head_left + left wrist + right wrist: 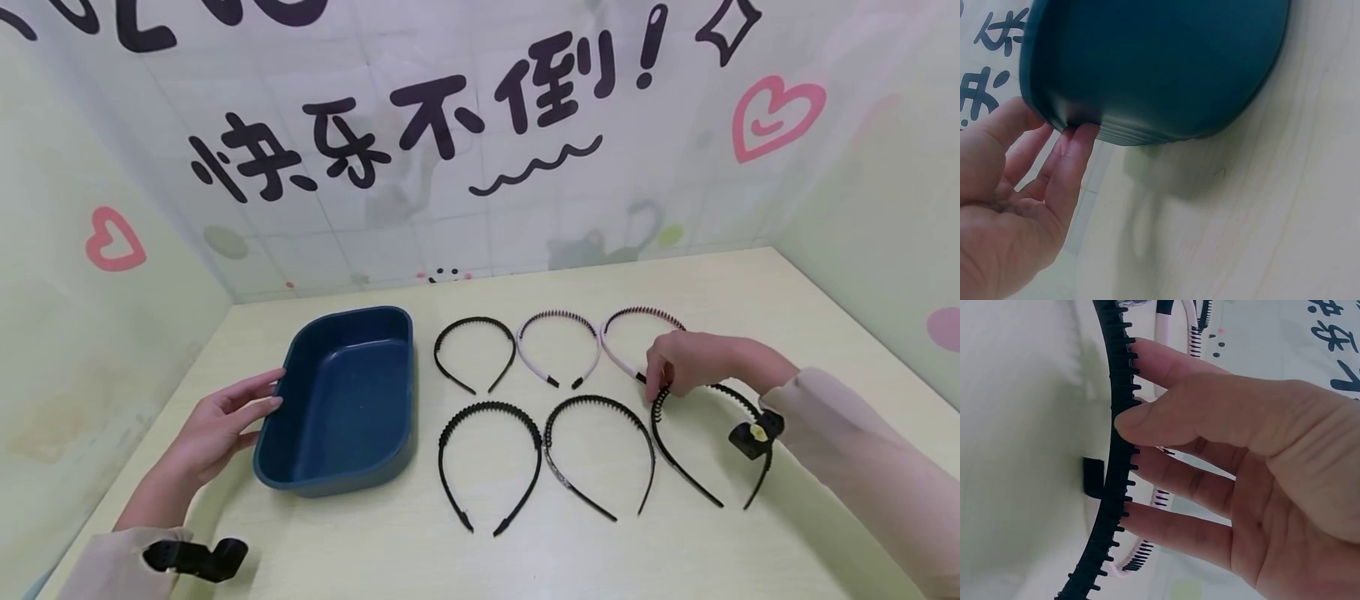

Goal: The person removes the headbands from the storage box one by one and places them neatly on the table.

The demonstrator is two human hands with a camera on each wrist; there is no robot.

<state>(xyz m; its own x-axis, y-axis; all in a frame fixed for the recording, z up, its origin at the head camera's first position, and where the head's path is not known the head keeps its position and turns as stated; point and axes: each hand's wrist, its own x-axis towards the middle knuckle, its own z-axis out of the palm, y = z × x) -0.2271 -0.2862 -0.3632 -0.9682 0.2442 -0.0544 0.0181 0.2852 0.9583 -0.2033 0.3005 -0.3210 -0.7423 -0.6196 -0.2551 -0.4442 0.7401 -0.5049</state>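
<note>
In the head view my left hand (217, 429) is at the left side of a dark blue plastic basin (411, 408), fairly straight fingers touching its outer edge. The left wrist view shows fingertips against the basin's outer wall (1166, 119). My right hand (693, 362) pinches the toothed top of a black headband (686, 475) at the front right. Up close, thumb and fingers are on opposite sides of its band (1121, 394). Behind that hand lies a pink headband (621, 360), partly hidden. Beside the held one is a black headband with a glittery section (596, 504).
Other headbands lie in two rows: a ridged black headband (491, 407) in front, a thin black headband (476, 320) and a lilac headband (534, 367) behind. The pale table (360, 550) meets a printed wall (420, 217) at the back.
</note>
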